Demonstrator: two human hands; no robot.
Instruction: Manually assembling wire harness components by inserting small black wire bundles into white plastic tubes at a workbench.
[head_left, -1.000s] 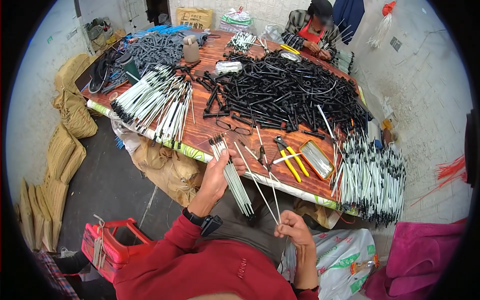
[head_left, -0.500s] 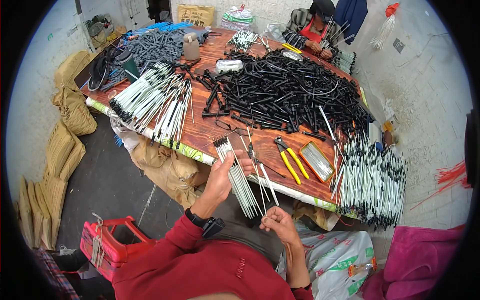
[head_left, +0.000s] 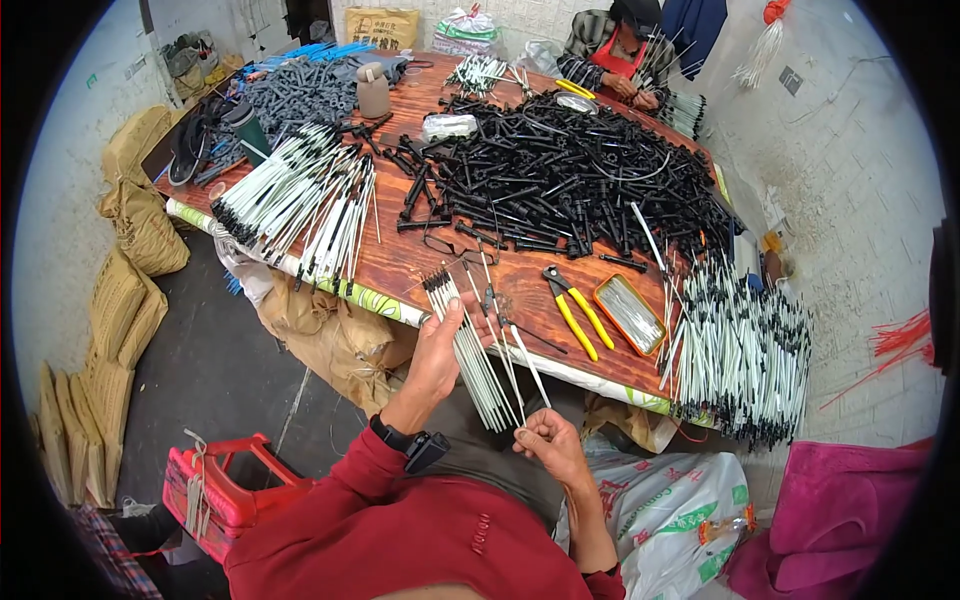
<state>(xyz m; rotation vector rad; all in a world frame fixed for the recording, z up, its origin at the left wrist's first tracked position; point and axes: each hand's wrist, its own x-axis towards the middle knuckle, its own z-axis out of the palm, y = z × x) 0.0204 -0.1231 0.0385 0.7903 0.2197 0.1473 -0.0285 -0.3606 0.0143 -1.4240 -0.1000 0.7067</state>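
My left hand [head_left: 436, 355] is closed round a fanned bundle of thin white rods with black tips [head_left: 482, 375], tilted over the table's near edge. Lower and to the right, my right hand [head_left: 556, 444] pinches the bottom end of a thin white rod [head_left: 513, 383], which slants up past my left fingers. Near it, another white rod [head_left: 530, 366] with a dark piece leans close above my right hand; I cannot tell whether that hand holds it too. Beyond my hands lie cutting pliers with yellow handles [head_left: 577, 316] and an orange-rimmed tin of small pale pieces [head_left: 630, 312].
Black tubular plastic parts [head_left: 580, 180] are heaped mid-table. Piles of white rods with black ends lie at left [head_left: 300, 200] and right [head_left: 742, 350]. Eyeglasses [head_left: 465, 240] rest behind my left hand. Another person [head_left: 625, 65] works at the far right. A red stool [head_left: 235, 490] stands lower left.
My right hand has shifted slightly left and up, the rod still pinched. My left hand keeps the bundle in nearly the same place. The whole view has moved a little.
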